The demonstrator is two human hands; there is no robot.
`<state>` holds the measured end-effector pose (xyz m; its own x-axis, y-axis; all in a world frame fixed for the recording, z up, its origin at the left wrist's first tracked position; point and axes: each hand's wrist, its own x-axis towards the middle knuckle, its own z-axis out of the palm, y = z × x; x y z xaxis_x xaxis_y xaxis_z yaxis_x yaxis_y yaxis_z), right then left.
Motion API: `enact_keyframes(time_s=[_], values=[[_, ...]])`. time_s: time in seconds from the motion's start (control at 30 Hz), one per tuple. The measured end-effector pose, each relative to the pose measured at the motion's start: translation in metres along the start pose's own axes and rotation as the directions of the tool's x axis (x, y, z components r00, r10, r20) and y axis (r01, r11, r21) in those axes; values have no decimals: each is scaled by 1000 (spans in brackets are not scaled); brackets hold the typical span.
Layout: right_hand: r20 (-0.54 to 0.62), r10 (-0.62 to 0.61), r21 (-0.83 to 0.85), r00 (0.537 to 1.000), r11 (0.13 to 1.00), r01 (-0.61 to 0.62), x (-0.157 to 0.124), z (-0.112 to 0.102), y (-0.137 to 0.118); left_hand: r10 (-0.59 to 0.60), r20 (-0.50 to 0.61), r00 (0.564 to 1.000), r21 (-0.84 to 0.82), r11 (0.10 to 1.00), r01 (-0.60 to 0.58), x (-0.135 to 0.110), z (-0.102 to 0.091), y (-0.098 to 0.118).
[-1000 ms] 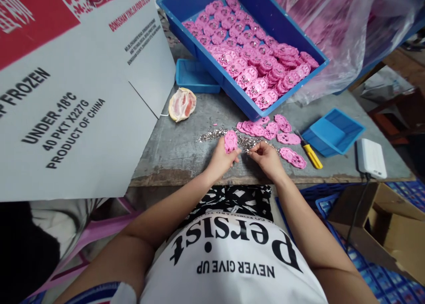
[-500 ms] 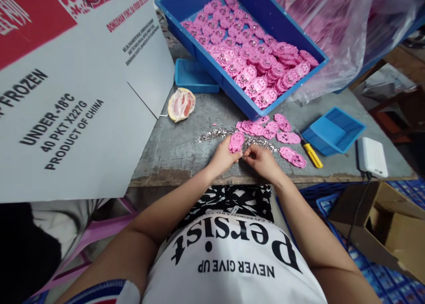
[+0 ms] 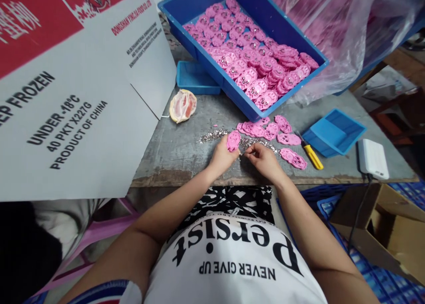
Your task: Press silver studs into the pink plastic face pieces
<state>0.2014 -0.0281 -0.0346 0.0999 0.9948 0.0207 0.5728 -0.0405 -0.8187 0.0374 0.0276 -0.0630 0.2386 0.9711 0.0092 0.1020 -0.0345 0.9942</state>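
My left hand (image 3: 222, 157) is closed on a pink plastic piece (image 3: 233, 141) and holds it upright over the grey table (image 3: 186, 153). My right hand (image 3: 264, 159) is pinched just right of that piece, its fingertips over a scatter of small silver metal bits (image 3: 219, 134); what it pinches is too small to make out. Several loose pink pieces (image 3: 265, 129) lie just beyond my hands. Two more pink pieces (image 3: 292, 157) lie to the right of my right hand.
A large blue tray (image 3: 288, 31) full of pink pieces stands at the back. A small blue tray (image 3: 334, 131), a yellow-handled knife (image 3: 312, 156) and a white adapter (image 3: 372, 158) lie at right. A pomelo segment (image 3: 182, 105), a flat blue lid (image 3: 195, 77) and a big carton flap (image 3: 73, 95) are at left.
My right hand has drawn in from the metal bits toward the pink piece. My left hand has shifted that piece slightly.
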Motion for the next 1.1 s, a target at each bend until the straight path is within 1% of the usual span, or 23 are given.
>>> enact_keyframes(time_s=[0.07, 0.13, 0.2, 0.3, 0.4, 0.53, 0.67, 0.73, 0.83, 0.9, 1.0, 1.1], values=[[-65, 45, 73, 997, 997, -40, -1, 4, 1, -59, -35, 998, -99, 994, 56, 0, 1, 1], [-100, 61, 168, 993, 985, -44, -2, 10, 1, -98, -51, 994, -165, 982, 88, -1, 1, 4], [-98, 79, 260, 992, 964, -51, -3, 17, -2, -106, -66, 992, -202, 975, 91, -2, 2, 7], [-81, 137, 373, 987, 923, -97, -2, 26, -9, -94, -95, 991, -223, 972, 71, -6, 3, 13], [-95, 186, 470, 978, 874, -121, -2, 31, -15, -96, -111, 989, -232, 970, 68, -12, 4, 17], [-77, 218, 537, 973, 831, -144, -4, 32, -21, -99, -124, 987, -285, 957, 60, -20, 6, 23], [-69, 213, 516, 975, 844, -148, -5, 32, -21, -131, -104, 986, -350, 933, 87, -26, 4, 32], [-94, 192, 498, 977, 859, -121, -6, 30, -21, -148, -39, 988, -420, 900, 118, -28, 1, 36], [-221, 107, 430, 969, 903, -2, -10, 24, -24, -166, 100, 981, -561, 805, 194, -31, -3, 42], [-286, 22, 339, 958, 937, 80, -14, 19, -30, -172, 164, 971, -617, 751, 237, -32, -5, 44], [-268, -96, 204, 959, 967, 154, -20, 14, -40, -173, 206, 963, -625, 734, 266, -35, -5, 48], [-247, -153, 138, 957, 972, 191, -23, 13, -47, -154, 220, 963, -609, 750, 259, -39, -2, 51]])
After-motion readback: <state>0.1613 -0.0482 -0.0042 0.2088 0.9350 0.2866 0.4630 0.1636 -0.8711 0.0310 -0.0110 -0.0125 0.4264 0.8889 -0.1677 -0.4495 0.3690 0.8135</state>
